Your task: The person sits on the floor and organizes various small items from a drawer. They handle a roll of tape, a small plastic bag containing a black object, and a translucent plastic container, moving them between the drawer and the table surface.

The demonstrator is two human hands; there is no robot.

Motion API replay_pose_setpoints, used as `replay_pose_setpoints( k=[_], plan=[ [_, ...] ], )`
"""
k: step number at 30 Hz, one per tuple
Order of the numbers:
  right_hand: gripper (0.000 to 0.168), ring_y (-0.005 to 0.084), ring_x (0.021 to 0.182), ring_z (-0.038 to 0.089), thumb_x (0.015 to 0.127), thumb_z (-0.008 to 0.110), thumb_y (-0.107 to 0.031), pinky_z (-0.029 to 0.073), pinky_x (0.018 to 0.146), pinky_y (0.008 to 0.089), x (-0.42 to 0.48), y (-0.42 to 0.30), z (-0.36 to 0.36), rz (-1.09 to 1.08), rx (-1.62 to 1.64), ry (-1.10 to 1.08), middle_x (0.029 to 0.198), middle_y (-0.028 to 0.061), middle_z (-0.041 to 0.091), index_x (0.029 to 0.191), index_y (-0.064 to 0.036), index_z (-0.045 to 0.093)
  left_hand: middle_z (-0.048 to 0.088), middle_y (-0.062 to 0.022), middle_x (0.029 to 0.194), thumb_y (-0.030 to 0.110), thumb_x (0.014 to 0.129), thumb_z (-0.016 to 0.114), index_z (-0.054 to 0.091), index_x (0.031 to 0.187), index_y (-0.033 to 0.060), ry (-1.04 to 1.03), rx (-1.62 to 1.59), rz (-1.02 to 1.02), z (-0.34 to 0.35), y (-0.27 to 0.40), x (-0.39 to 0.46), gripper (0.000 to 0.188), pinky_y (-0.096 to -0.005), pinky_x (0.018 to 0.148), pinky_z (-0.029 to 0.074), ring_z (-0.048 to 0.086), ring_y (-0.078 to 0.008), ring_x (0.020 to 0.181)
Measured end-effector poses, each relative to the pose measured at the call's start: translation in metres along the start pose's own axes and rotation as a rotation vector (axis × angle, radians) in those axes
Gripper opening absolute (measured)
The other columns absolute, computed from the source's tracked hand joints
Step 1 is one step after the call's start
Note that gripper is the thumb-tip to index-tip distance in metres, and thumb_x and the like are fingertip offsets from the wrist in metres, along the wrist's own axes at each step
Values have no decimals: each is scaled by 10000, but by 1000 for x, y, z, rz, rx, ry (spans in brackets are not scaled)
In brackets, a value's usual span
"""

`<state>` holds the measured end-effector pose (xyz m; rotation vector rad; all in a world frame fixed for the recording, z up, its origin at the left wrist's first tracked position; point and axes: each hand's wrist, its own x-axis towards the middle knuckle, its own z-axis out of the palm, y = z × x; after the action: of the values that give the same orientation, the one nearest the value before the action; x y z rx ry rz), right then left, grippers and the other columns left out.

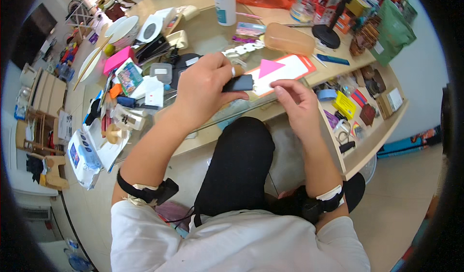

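Observation:
My left hand [206,79] grips a small, flat black rectangular object [237,83] between thumb and fingers, above the front edge of the glass-topped table. The hand covers part of that object. To its right is my right hand [299,105], its fingers loosely curved and the thumb tip close to the index fingertip. I see nothing held there. Just beyond both hands lies a white card [295,66] with an orange-red border, and a pink paper triangle [270,68] rests on it.
At right, an open drawer [377,156] holds a yellow box [344,105] and blue tape [327,94]. Behind the card sit an orange plastic container [289,40] and a white bottle [224,3]. Clutter with a pink box [118,60], bowls [125,31] and a wipes pack [84,159] fills the left.

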<state>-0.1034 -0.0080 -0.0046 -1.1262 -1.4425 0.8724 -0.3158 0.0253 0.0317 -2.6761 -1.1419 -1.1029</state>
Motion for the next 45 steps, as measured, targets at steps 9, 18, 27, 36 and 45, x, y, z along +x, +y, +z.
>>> replay_pose_setpoints(
  k=[9, 18, 27, 36, 45],
  plan=[
    [135, 79, 704, 592, 873, 576, -149, 494, 647, 220, -11, -6, -20, 327, 592, -83, 817, 41, 636, 912, -23, 603, 574, -26, 823, 116, 651, 781, 598, 1090, 46, 21, -708, -404, 37, 46, 2, 481, -242, 595, 436, 539, -98, 723],
    [139, 65, 691, 577, 876, 577, -162, 501, 612, 199, -18, -2, -30, 323, 623, -68, 823, 29, 632, 919, -32, 601, 619, -32, 808, 51, 795, 665, 588, 996, 3, 111, -1442, -675, 58, 47, -14, 220, -206, 556, 423, 543, -74, 681],
    [174, 80, 703, 582, 877, 573, -169, 504, 616, 204, -21, -6, -39, 371, 583, -44, 846, 54, 629, 976, -27, 590, 617, -30, 817, 32, 790, 663, 599, 962, 12, 109, -1439, -742, 64, 52, -13, 185, -209, 553, 424, 562, -85, 708],
    [334, 115, 822, 606, 845, 587, -72, 516, 745, 238, -30, -21, -67, 250, 522, -72, 973, 66, 599, 1170, -16, 533, 626, -70, 843, -133, 718, 598, 646, 858, 17, 263, -909, -169, 80, 63, -7, 210, -252, 672, 466, 588, -149, 782],
    [353, 119, 867, 608, 798, 609, 12, 501, 766, 234, -38, -21, -95, 207, 360, -39, 971, 75, 615, 1145, -7, 549, 614, -74, 889, -99, 719, 613, 621, 1007, 37, 248, -907, -161, 97, 76, 7, 318, -245, 640, 463, 575, -143, 750]
  ],
)
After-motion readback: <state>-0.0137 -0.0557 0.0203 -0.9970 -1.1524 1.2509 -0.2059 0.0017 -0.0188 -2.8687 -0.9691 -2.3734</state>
